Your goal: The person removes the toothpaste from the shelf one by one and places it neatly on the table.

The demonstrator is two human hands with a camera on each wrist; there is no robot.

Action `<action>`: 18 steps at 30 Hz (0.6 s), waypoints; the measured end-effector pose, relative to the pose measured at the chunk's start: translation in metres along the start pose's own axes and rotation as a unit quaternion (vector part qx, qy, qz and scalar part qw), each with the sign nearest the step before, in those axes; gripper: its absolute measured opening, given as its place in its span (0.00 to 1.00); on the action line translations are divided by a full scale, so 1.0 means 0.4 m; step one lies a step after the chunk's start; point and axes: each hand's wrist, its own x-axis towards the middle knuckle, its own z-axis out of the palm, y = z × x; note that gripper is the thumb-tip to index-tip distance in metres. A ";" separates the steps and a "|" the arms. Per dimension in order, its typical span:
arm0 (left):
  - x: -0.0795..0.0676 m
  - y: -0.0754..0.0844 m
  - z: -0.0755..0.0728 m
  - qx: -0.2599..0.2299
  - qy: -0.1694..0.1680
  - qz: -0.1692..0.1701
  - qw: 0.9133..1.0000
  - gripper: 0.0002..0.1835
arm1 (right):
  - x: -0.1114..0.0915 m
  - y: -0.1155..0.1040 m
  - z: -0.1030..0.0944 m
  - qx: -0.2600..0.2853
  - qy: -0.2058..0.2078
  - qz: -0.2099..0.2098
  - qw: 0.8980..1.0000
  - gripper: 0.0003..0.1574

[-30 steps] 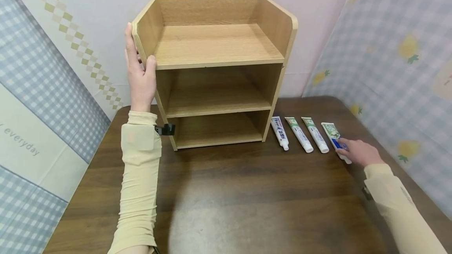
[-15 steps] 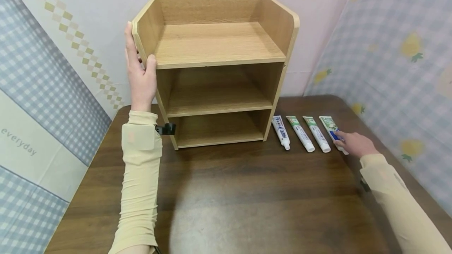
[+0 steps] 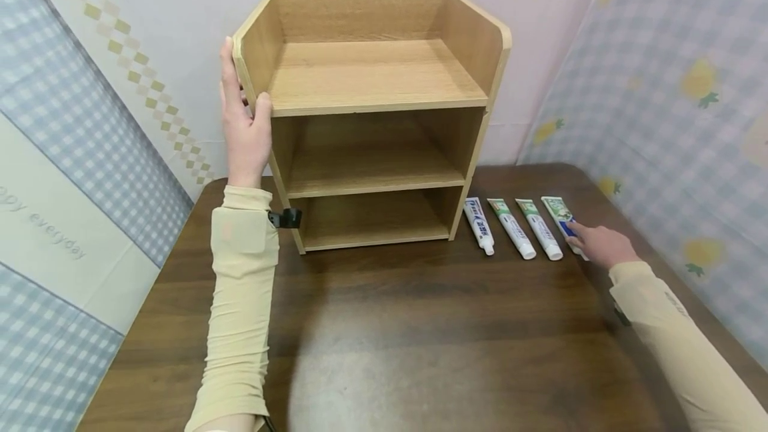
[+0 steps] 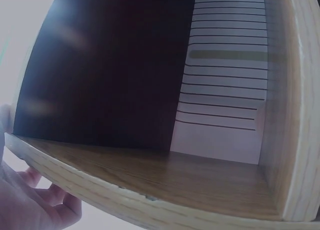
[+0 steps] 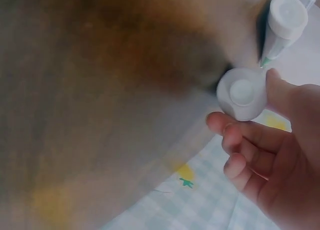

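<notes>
My left hand (image 3: 246, 132) grips the left side panel of a light wooden shelf unit (image 3: 384, 109), with the thumb at its front edge and the fingers along the outside. In the left wrist view the curled fingers (image 4: 67, 210) lie against that panel. On the right of the table, my right hand (image 3: 606, 245) pinches the rightmost toothpaste tube (image 3: 555, 209), a green, white and blue one lying flat. The right wrist view shows its white cap (image 5: 242, 93) between thumb and fingers. Two green-and-white tubes (image 3: 511, 229) (image 3: 540, 229) and a blue-and-white tube (image 3: 478, 225) lie beside it.
A dark brown wooden table (image 3: 420, 325) carries everything. Patterned cloth (image 3: 672, 99) hangs on the right, plain white cloth behind, and blue checked cloth (image 3: 90, 119) on the left. A thin wire loop shows above the shelf's back.
My right hand has slid the rightmost tube a little away from me, so it lines up with the others. The left hand keeps its hold on the shelf.
</notes>
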 end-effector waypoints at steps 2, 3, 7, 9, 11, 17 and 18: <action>-0.001 -0.005 0.003 0.002 0.001 -0.003 1.000 0.38 | 0.002 0.005 0.004 0.007 0.002 0.005 1.000 0.30; -0.002 -0.008 0.004 0.004 0.001 -0.006 1.000 0.39 | 0.002 0.007 0.006 0.011 0.001 0.008 1.000 0.31; -0.007 -0.020 0.010 0.011 0.002 -0.008 1.000 0.39 | 0.005 0.016 0.015 0.019 -0.015 0.021 1.000 0.35; -0.014 -0.020 0.016 0.013 -0.003 -0.015 1.000 0.39 | -0.001 0.017 0.020 0.013 -0.030 0.027 0.999 0.37; -0.019 -0.018 0.020 0.010 -0.008 -0.024 1.000 0.39 | -0.007 0.011 0.019 -0.004 -0.037 0.028 0.999 0.40; -0.057 -0.012 0.018 -0.047 -0.027 -0.073 0.996 0.39 | -0.036 -0.042 0.011 -0.042 0.016 0.015 0.999 0.39; -0.070 -0.015 0.018 -0.059 -0.025 -0.074 0.995 0.38 | -0.042 -0.054 0.008 -0.037 0.032 0.016 0.999 0.38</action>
